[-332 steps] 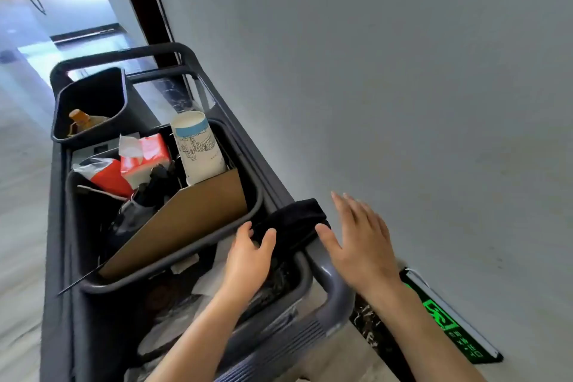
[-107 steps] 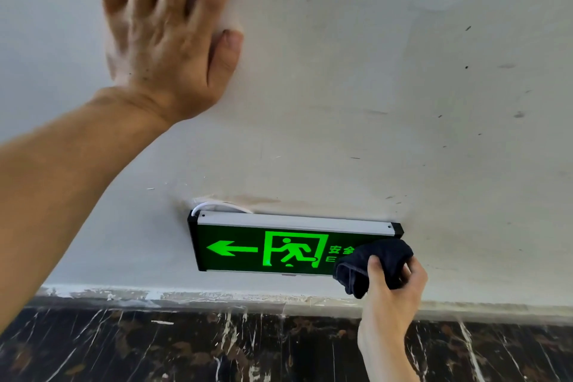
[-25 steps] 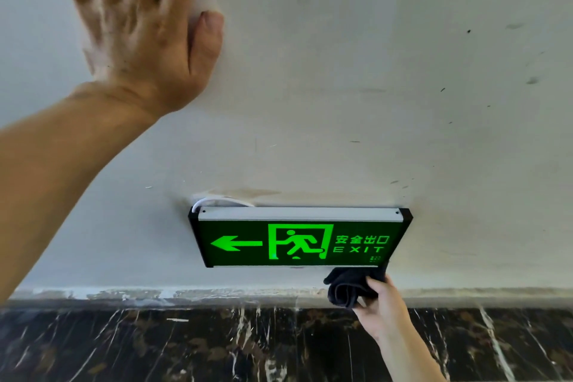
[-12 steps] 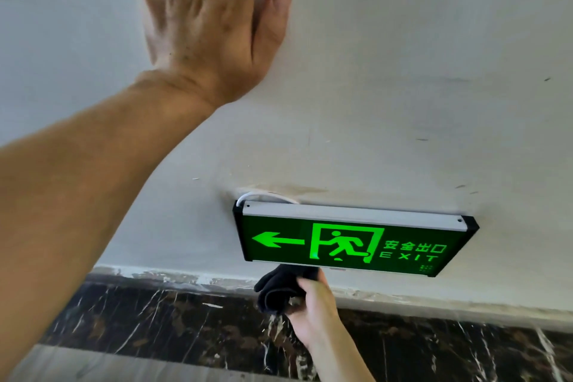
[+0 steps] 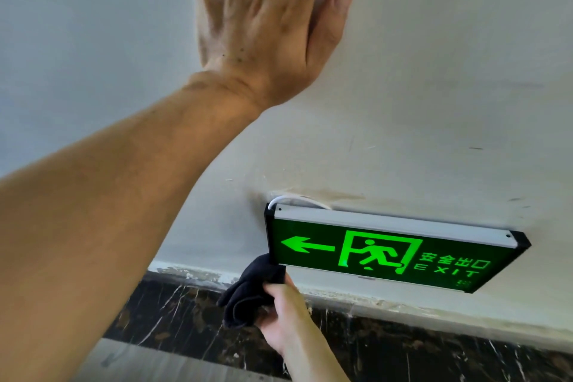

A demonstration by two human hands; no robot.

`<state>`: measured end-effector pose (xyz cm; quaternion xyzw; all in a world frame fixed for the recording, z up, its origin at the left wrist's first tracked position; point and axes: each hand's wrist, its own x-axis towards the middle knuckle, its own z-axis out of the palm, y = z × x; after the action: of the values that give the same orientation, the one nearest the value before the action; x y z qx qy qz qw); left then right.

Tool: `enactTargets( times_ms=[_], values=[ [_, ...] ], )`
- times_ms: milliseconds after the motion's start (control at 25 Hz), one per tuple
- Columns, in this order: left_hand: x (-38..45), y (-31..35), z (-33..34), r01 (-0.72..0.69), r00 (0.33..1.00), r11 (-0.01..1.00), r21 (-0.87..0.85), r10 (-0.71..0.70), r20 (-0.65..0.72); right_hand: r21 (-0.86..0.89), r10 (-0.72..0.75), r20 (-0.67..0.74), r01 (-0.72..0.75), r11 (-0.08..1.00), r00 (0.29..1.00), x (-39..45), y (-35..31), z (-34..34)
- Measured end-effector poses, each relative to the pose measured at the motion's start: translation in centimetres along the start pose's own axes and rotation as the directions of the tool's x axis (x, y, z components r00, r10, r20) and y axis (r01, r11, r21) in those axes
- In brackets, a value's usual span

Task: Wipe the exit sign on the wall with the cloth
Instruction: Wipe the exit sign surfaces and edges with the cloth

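Off-white wall (image 5: pixel 434 71) over dark marble skirting (image 5: pixel 403 347) — lit green exit sign (image 5: pixel 393 253) mounted low on it. Your left hand (image 5: pixel 266 25) lies flat, fingers spread, holding nothing. Your right hand (image 5: pixel 283 316) grips the bunched black cloth (image 5: pixel 251 295) — touching the sign's lower-left corner.

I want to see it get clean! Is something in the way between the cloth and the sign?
Nothing visible. The right hand holds the cloth against the sign's lower left corner. The left hand presses flat on the wall, well above.
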<state>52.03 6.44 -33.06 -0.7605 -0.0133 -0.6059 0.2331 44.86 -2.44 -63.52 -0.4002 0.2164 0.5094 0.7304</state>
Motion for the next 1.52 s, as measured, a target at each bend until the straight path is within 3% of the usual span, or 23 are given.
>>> enactTargets(
  times_ms=[120, 200, 320, 400, 520, 680, 760, 800, 880, 960, 1080, 1160, 1280, 1400, 1520],
  values=[
    [-0.1, 0.0, 0.2, -0.006, 1.000, 1.000, 0.005, 0.006, 0.002, -0.101, 0.032, 0.074, -0.024, 0.995, 0.997, -1.9, 0.6, 0.0],
    [-0.1, -0.3, 0.5, 0.007, 1.000, 1.000, 0.008, -0.007, 0.015, -0.147, -0.013, 0.140, 0.033, 0.989, 0.990, -3.8, 0.5, -0.4],
    [-0.1, -0.5, 0.3, 0.033, 0.998, 0.999, 0.010, -0.034, 0.060, -0.118, -0.187, 0.188, 0.211, 0.970, 0.964, -7.5, -1.3, -1.4],
    [0.1, -0.4, -0.3, 0.014, 0.995, 0.999, -0.029, -0.011, 0.100, -0.106, -0.335, 0.149, 0.352, 0.930, 0.930, -10.4, -3.3, -2.2],
    [0.4, -0.1, -1.7, 0.052, 0.981, 0.991, -0.125, -0.027, 0.192, -0.200, -0.539, 0.128, 0.554, 0.808, 0.832, -14.7, -6.6, -3.6],
    [-1.3, 3.6, -5.5, 0.294, 0.937, 0.879, -0.376, -0.189, 0.292, -0.374, -0.730, 0.152, 0.722, 0.582, 0.667, -19.9, -10.5, -5.1],
    [-4.0, 6.3, -7.6, 0.496, 0.854, 0.691, -0.526, -0.278, 0.440, -0.471, -0.781, 0.187, 0.752, 0.461, 0.596, -21.8, -12.0, -5.4],
    [-5.4, 7.5, -8.5, 0.632, 0.761, 0.540, -0.555, -0.300, 0.575, -0.511, -0.794, 0.197, 0.752, 0.417, 0.575, -22.4, -12.6, -5.5],
    [-7.9, 9.6, -10.1, 0.863, 0.504, 0.179, -0.472, -0.235, 0.831, -0.580, -0.798, 0.214, 0.730, 0.361, 0.564, -23.2, -13.4, -5.9],
    [-10.1, 10.9, -10.9, 0.951, 0.293, -0.080, -0.300, -0.082, 0.953, -0.622, -0.779, 0.228, 0.703, 0.345, 0.584, -23.6, -13.7, -6.1],
    [-12.3, 12.0, -11.5, 0.949, 0.097, -0.312, -0.045, 0.155, 0.983, -0.595, -0.742, 0.273, 0.713, 0.370, 0.613, -23.6, -13.5, -5.7],
    [-13.0, 12.3, -11.9, 0.915, 0.038, -0.401, 0.049, 0.207, 0.978, -0.593, -0.732, 0.285, 0.714, 0.372, 0.618, -23.2, -13.2, -5.2],
    [-13.4, 12.0, -12.5, 0.871, 0.014, -0.487, 0.061, 0.150, 0.989, -0.678, -0.752, 0.303, 0.687, 0.261, 0.585, -22.7, -12.8, -4.3],
    [-14.0, 11.3, -12.7, 0.867, 0.024, -0.498, 0.009, 0.059, 0.998, -0.774, -0.731, 0.342, 0.618, 0.138, 0.591, -22.7, -13.0, -3.3],
    [-14.7, 10.5, -12.9, 0.840, -0.006, -0.542, -0.006, -0.020, 1.000, -0.761, -0.699, 0.422, 0.644, 0.072, 0.577, -23.3, -13.8, -2.3]
  ],
)
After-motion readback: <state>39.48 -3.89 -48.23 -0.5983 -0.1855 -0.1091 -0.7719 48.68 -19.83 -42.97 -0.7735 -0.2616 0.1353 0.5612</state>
